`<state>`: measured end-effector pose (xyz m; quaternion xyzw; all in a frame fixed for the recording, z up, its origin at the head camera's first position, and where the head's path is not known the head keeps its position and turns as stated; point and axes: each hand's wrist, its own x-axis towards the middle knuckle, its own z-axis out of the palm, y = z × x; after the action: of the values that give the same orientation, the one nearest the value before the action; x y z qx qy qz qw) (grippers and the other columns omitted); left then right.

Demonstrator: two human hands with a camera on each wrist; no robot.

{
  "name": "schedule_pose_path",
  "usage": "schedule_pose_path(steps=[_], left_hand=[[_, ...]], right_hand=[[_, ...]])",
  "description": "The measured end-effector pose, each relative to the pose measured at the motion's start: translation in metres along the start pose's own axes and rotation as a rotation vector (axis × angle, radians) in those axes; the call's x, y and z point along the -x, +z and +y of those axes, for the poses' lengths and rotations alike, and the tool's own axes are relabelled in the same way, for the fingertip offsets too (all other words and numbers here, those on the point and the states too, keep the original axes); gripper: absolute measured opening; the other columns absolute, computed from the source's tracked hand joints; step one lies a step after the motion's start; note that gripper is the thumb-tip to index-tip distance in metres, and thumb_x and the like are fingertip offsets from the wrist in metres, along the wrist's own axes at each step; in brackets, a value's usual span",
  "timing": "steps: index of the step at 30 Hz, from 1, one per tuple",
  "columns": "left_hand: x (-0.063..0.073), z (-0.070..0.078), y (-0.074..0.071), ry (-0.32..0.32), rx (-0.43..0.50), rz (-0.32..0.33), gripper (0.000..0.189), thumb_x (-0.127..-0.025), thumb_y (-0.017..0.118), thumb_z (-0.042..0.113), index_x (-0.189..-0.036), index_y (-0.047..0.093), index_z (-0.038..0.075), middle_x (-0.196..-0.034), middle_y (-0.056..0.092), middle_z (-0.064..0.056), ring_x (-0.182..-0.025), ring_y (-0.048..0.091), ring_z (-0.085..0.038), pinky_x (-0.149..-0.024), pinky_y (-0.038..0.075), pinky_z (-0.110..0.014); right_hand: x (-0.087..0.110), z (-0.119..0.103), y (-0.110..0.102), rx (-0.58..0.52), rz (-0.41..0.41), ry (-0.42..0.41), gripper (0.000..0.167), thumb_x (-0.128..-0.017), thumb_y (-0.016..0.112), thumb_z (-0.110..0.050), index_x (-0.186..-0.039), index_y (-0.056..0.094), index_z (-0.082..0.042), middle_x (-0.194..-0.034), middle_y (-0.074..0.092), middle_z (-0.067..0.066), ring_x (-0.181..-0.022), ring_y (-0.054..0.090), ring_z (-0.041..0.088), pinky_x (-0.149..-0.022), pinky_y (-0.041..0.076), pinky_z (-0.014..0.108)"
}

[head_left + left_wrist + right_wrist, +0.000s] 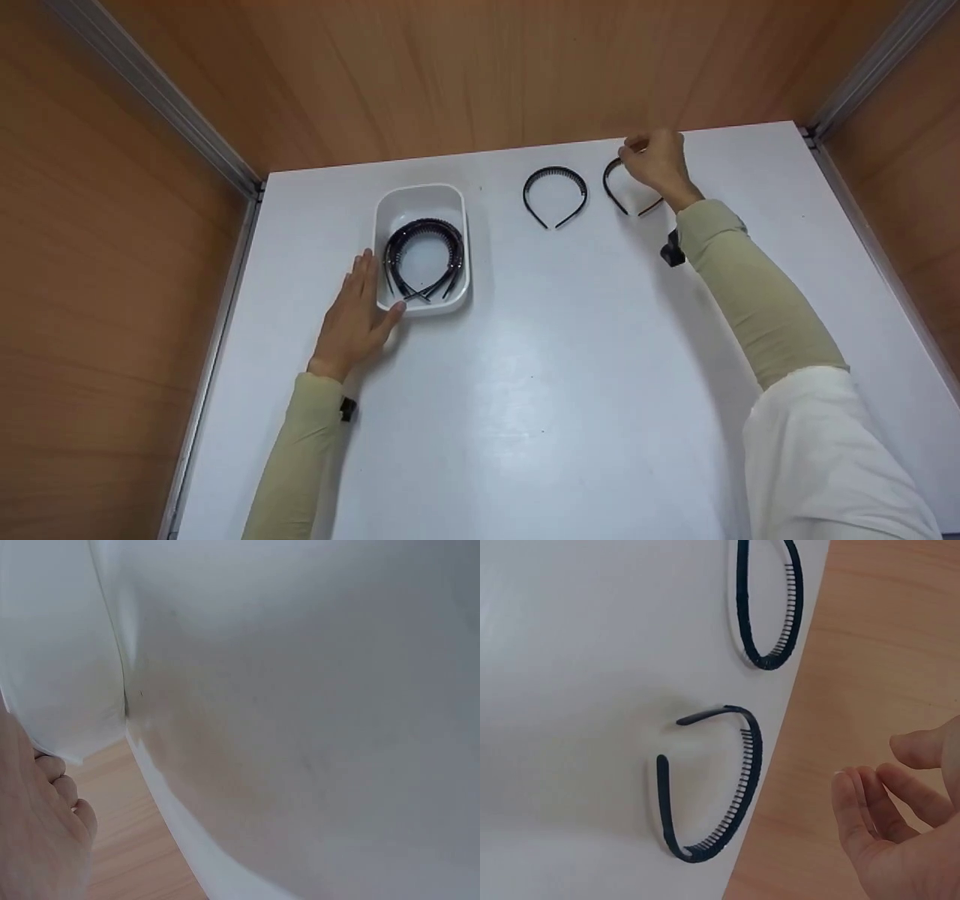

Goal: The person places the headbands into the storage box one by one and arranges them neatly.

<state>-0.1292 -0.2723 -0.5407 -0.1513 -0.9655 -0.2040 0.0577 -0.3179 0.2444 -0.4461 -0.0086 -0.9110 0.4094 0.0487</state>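
Several black headbands (427, 227) lie overlapping in a white rectangular plastic tub (418, 198). My left hand (349, 322) rests along the tub's left side with straight fingers, its thumb by the near corner. Two toothed black headbands lie on the table to the right of the tub: one alone (555, 170), another (756, 757) partly covered by my right hand (660, 161) in the head view. In the right wrist view, that hand's fingers (851, 802) are loosely bent, the thumb apart, with a gap between them and the headband.
The white table (517, 375) ends at a wood-grain panel (465, 75) behind the headbands. Similar panels with metal edge rails stand on the left (97, 300) and right (900, 150).
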Motion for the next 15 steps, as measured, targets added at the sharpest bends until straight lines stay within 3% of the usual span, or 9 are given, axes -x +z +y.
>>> schedule_pose_path(steps=[8,12,15], left_hand=[[0.002,0.002,-0.002,-0.016,-0.008,-0.013,0.093,-0.108,0.053,0.055,-0.172,0.011,0.004,-0.181,0.009,-0.012,-0.168,0.009,-0.030,-0.138,0.013,-0.045],[0.001,0.003,-0.002,-0.026,-0.012,-0.033,0.093,-0.109,0.051,0.056,-0.172,0.008,0.004,-0.181,0.007,-0.011,-0.168,0.006,-0.029,-0.138,0.012,-0.045],[0.001,0.003,-0.001,-0.023,-0.016,-0.029,0.092,-0.108,0.051,0.055,-0.172,0.009,0.004,-0.181,0.008,-0.012,-0.168,0.007,-0.030,-0.138,0.013,-0.046]], right_hand=[[-0.006,0.019,-0.008,0.043,0.007,0.082,0.034,-0.104,0.062,-0.020,-0.127,0.071,0.003,-0.126,0.069,0.017,-0.117,0.063,0.026,-0.087,0.052,0.030],[-0.009,0.033,-0.011,0.070,-0.009,0.152,0.037,-0.105,0.060,-0.023,-0.132,0.071,0.000,-0.128,0.068,0.015,-0.119,0.060,0.025,-0.085,0.051,0.027],[-0.010,0.045,-0.012,0.085,-0.016,0.179,0.038,-0.105,0.059,-0.021,-0.135,0.070,0.001,-0.128,0.066,0.016,-0.124,0.056,0.027,-0.090,0.051,0.030]])
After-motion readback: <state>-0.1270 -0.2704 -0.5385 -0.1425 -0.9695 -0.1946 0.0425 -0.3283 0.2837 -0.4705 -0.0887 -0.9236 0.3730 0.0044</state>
